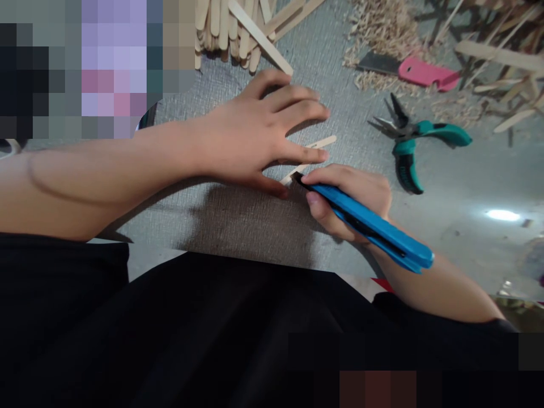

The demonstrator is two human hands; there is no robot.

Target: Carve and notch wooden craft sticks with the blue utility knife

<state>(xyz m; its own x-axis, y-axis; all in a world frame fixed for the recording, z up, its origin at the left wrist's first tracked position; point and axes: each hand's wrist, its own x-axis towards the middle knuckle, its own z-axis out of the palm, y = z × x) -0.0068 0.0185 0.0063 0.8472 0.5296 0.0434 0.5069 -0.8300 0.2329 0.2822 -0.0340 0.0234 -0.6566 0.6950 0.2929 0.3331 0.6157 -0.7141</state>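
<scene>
My left hand [263, 133] lies palm down on the grey work surface with its fingers spread. Under and beside its index finger is a thin wooden craft stick [327, 141]. A narrow pale strip of wood [300, 168] shows between that finger and the thumb; whether it joins the stick is hidden. A blue utility knife [365, 218] is gripped in my right hand [361, 190], thumb and index finger near its front end. The dark blade tip meets or hovers just over the narrow strip; I cannot tell which.
Several craft sticks [232, 28] are piled beyond my left hand. Teal-handled pliers [406, 133] lie with jaws apart on the right. Behind them are a pink-handled knife [429, 73], wood shavings [382, 28] and loose wood pieces [501, 56]. The upper left is blurred out.
</scene>
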